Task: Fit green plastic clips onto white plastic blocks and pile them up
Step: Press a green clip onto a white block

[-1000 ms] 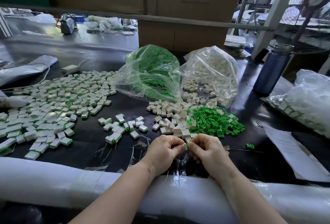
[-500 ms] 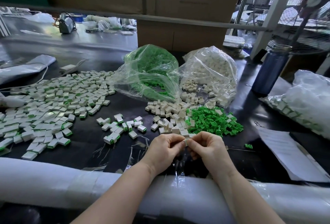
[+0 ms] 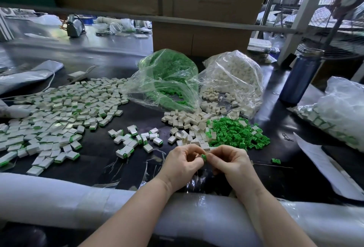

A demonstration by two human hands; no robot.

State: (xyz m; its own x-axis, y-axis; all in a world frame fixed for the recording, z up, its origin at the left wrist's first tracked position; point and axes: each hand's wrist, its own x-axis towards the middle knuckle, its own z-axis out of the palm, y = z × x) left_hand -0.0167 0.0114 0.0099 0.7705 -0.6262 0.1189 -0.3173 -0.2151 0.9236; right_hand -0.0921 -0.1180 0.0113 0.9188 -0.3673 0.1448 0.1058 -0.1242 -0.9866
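Pinching a small green plastic clip (image 3: 204, 157) between the fingertips of both hands: your left hand (image 3: 184, 165) and right hand (image 3: 231, 163) meet at it, fingers curled, just above the black table top (image 3: 102, 160) near its front edge. Left hand also seems to hold a small white plastic block (image 3: 197, 155) behind the clip, mostly hidden by your fingers, so can't tell whether the clip is seated on it. Just beyond your hands: loose heap of white plastic blocks (image 3: 189, 124), and touching it on the right a loose heap of green plastic clips (image 3: 236, 134). One stray green clip (image 3: 276, 161) lies apart, to the right of your right hand. Behind those, two clear plastic bags, open toward you: bag of green clips (image 3: 167, 77) on the left, bag of white blocks (image 3: 234, 77) on the right. Finished white blocks with green clips fitted sit in a small cluster (image 3: 134, 138) left of your hands and a wide spread (image 3: 59, 112) further left. Dark blue metal bottle (image 3: 301, 77) stands upright on the right. White foam padding roll (image 3: 78, 199) runs along the table's near edge under your forearms.
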